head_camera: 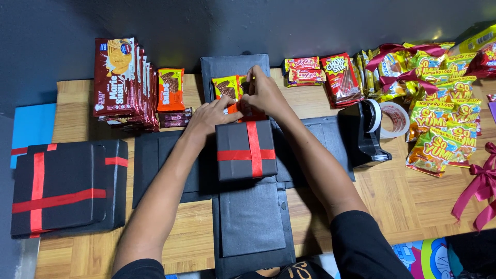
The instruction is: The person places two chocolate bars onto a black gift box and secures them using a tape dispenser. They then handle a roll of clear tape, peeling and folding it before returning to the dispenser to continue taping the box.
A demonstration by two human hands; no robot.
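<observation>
- Left hand point(211, 114) and right hand point(264, 93) pinching an orange snack packet point(233, 108) behind the ribboned black box point(246, 150); holding it level is probably helping it seat squarely

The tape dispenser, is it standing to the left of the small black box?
No, the tape dispenser stands right of the small black box.
</observation>
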